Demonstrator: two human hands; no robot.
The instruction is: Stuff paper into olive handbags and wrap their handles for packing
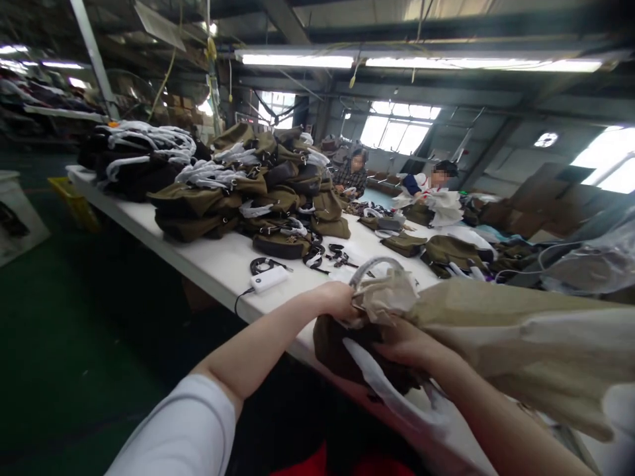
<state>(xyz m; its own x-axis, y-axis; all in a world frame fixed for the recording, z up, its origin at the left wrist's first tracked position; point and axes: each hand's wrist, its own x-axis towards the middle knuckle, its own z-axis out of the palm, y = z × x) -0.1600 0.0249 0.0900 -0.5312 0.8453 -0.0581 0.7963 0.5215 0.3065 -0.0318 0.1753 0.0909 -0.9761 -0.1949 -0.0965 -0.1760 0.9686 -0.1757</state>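
Note:
A dark brown bag [330,347] with white-wrapped handles [391,387] rests at the near edge of the white table [223,264]. Crumpled tan paper [391,294] sticks up from its opening. My left hand [342,301] is closed on the paper and the bag's rim at the left side. Against the bag's opening, on the right, is my right hand [404,340], its fingers hidden by the paper and the dark fabric. A large sheet of tan paper [516,330] lies just beyond my right forearm.
Olive bags [278,192] are piled on the table, with black bags [143,158] to their left. A white device [268,279] and black straps [342,256] lie nearer. Two people work across the table. A yellow crate [74,201] stands at left.

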